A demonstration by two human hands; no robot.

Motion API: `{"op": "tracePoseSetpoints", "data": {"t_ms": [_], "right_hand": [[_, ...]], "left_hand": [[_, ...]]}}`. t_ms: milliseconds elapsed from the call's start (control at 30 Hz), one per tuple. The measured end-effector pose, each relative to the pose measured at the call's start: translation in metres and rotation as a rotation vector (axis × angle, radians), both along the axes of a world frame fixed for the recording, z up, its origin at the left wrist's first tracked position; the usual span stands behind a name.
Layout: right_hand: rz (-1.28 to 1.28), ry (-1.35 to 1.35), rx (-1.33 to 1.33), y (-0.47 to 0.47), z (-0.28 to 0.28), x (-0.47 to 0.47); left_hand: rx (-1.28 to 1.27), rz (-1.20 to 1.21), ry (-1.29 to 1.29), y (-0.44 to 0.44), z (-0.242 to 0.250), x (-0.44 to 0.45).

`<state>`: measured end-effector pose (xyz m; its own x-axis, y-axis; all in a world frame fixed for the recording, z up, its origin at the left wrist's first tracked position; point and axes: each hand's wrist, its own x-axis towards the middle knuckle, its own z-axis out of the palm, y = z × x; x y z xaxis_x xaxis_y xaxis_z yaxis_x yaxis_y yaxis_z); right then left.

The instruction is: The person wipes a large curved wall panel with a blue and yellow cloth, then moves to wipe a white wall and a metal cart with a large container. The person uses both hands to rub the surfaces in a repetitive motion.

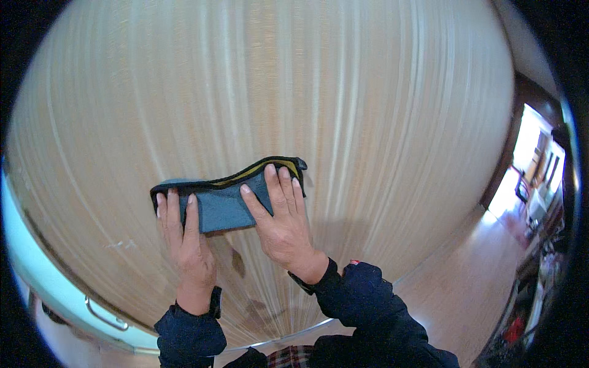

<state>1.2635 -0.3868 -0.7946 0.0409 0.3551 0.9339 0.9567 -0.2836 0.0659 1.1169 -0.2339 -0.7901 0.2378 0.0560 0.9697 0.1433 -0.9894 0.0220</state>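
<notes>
A folded blue-grey cloth (223,209) with black edging lies flat against a large wood-grain panel (294,101). A strip of yellow shows along its wavy upper edge. My left hand (191,255) presses the cloth's left end, fingers pointing up and slightly apart. On the right part of the cloth rests my right hand (285,230), with its index finger spread from the other fingers. Both hands hold the cloth against the panel. My thumbs are mostly hidden.
Pale streaks run down the panel. At lower left, a curved metal handle (103,315) sits by a pale green surface (34,257). Wood-toned floor (453,285) extends at right towards a bright doorway (524,142). Assorted items (520,317) crowd the right rim.
</notes>
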Motion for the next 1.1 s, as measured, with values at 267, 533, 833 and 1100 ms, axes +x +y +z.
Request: {"op": "tracePoseSetpoints", "data": {"t_ms": [267,533,833,1100], "right_hand": [[-0.114,0.051,0.112,0.015,-0.053,0.034],[-0.185,0.156,0.240,0.010,-0.116,0.085],[-0.124,0.408,0.446,-0.016,-0.187,0.133],[-0.135,0.704,0.615,-0.001,-0.238,0.160]], "left_hand": [[0.074,-0.072,0.098,0.013,-0.036,0.035],[0.253,-0.164,0.100,0.016,-0.061,0.102],[0.578,-0.346,0.273,-0.019,-0.052,0.192],[0.846,-0.454,0.483,-0.041,-0.050,0.288]]}}
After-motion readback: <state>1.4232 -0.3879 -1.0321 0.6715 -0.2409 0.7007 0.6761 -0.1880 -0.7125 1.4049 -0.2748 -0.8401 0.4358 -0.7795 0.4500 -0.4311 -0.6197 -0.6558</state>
